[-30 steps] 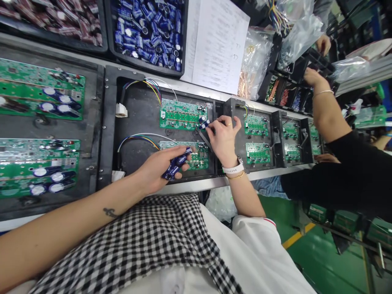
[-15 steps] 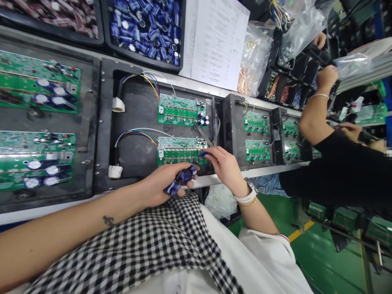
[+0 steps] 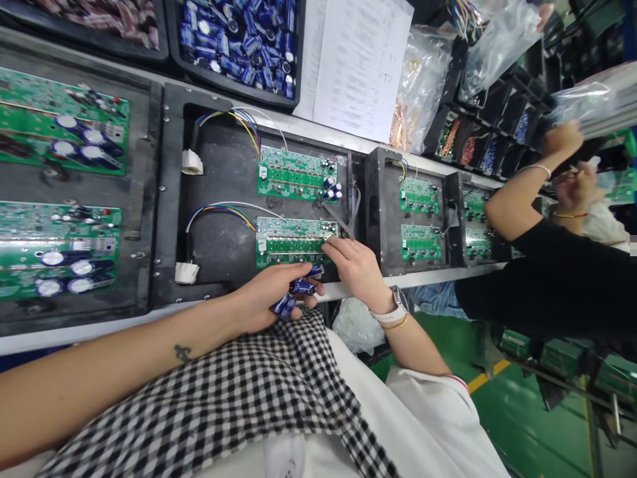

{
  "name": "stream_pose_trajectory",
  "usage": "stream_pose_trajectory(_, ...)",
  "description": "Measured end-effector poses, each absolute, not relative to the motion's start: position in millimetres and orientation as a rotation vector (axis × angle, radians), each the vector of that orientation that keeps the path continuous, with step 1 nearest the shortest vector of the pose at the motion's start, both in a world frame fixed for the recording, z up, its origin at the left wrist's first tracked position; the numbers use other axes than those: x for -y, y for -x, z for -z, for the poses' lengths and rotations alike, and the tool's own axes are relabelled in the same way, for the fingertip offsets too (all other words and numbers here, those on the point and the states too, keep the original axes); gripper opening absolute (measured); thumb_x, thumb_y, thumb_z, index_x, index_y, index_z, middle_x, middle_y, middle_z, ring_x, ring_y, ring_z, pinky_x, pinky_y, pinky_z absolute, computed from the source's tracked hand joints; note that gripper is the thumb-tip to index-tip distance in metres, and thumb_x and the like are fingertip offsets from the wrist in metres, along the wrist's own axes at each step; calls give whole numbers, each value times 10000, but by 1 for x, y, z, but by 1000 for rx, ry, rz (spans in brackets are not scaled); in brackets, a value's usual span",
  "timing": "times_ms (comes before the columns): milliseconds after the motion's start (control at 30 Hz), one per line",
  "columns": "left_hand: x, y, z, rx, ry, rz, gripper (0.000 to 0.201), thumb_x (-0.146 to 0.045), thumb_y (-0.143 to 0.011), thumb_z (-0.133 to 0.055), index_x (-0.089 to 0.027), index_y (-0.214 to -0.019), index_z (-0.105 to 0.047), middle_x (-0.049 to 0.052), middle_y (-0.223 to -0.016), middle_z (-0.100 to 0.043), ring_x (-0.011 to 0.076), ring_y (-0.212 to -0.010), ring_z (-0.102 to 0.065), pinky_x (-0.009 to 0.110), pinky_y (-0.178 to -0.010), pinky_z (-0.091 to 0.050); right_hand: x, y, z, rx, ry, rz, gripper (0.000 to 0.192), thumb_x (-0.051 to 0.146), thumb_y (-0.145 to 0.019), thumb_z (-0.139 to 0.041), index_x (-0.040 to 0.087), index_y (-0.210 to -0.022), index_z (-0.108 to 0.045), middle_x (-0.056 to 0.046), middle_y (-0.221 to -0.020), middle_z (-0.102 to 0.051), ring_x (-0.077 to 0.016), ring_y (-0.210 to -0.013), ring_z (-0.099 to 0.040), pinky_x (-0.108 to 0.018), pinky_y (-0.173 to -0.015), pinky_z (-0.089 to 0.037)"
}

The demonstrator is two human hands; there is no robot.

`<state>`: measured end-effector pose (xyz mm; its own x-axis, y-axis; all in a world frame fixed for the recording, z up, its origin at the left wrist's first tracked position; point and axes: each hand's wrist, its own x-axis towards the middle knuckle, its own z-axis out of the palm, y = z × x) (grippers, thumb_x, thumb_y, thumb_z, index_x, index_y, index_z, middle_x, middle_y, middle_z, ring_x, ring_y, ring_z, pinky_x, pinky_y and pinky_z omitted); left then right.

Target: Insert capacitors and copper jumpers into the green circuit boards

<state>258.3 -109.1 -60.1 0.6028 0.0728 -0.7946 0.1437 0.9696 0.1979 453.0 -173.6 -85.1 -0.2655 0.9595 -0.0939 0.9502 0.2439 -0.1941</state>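
My left hand (image 3: 266, 299) is closed on a bunch of blue capacitors (image 3: 300, 288) at the front edge of the black carrier tray (image 3: 223, 212). My right hand (image 3: 357, 267) rests its pinched fingertips on the right end of the nearer green circuit board (image 3: 291, 240); the blue capacitor it carries is hidden under the fingers. The farther green board (image 3: 293, 174) in the same tray has blue capacitors (image 3: 332, 189) standing at its right end. Coloured wires run from both boards to white plugs (image 3: 186, 272).
A bin of loose blue capacitors (image 3: 239, 33) and a printed sheet (image 3: 355, 63) lie behind the tray. Populated boards (image 3: 54, 245) sit at the left, smaller trays (image 3: 421, 222) at the right. A co-worker's arm (image 3: 517, 199) in a black sleeve reaches towards parts bins.
My right hand left the farther board, took a capacitor from the left hand and brought it to the nearer board's right end. The co-worker's hands drew back to the right.
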Motion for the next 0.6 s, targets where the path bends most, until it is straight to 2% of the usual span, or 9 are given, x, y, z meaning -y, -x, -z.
stream_pose_trajectory(67,109,-260,61,-950,-234,40,177,-267,-959,-539,-113,-912,-613,86,-809,-657,110,-519,-591,147,-326,-379,176,-451,81,2330,1829,-380,312,167,-1000,-432,200,-1248,-618,-91,-1293,-655,-202,-1124,-629,-362,-958,-516)
stream_pose_trajectory(133,110,-262,62,-966,-225,29,202,-282,-958,-550,-111,-879,-623,69,-778,-637,104,-507,-579,151,-327,-382,181,-444,71,2072,1849,-458,311,240,-996,-494,211,-1289,-593,-82,-1280,-657,-177,-1097,-646,-324,-954,-530)
stream_pose_trajectory(200,110,-264,63,-961,-226,23,225,-281,-963,-543,-106,-856,-634,54,-736,-612,100,-503,-567,151,-333,-384,188,-436,59,1918,1830,-598,343,298,-966,-569,221,-1300,-583,-66,-1190,-685,-152,-980,-676,-281,-877,-555)
stream_pose_trajectory(267,111,-265,63,-940,-222,37,233,-265,-971,-521,-98,-864,-644,51,-714,-604,102,-514,-570,151,-346,-393,195,-431,51,1905,1826,-700,290,289,-957,-585,220,-1238,-619,-41,-1045,-710,-144,-873,-679,-268,-809,-559)
stream_pose_trajectory(333,113,-266,63,-916,-221,65,201,-219,-961,-517,-85,-904,-656,69,-759,-633,107,-547,-590,154,-363,-410,200,-433,52,1899,1900,-669,211,253,-972,-554,214,-1153,-654,-38,-968,-713,-157,-875,-679,-280,-812,-554)
stream_pose_trajectory(467,115,-265,63,-882,-276,106,171,-100,-913,-512,-59,-980,-664,100,-850,-671,101,-578,-595,149,-379,-417,201,-447,71,1885,1976,-583,214,196,-979,-513,212,-1136,-658,-66,-1083,-710,-183,-992,-681,-311,-894,-547)
stream_pose_trajectory(600,118,-263,63,-849,-348,134,174,-183,-931,-555,-56,-960,-670,63,-754,-621,78,-529,-542,117,-346,-354,196,-453,81,1984,1966,-571,212,187,-980,-507,213,-1125,-659,-62,-1071,-713,-187,-997,-687,-310,-892,-547)
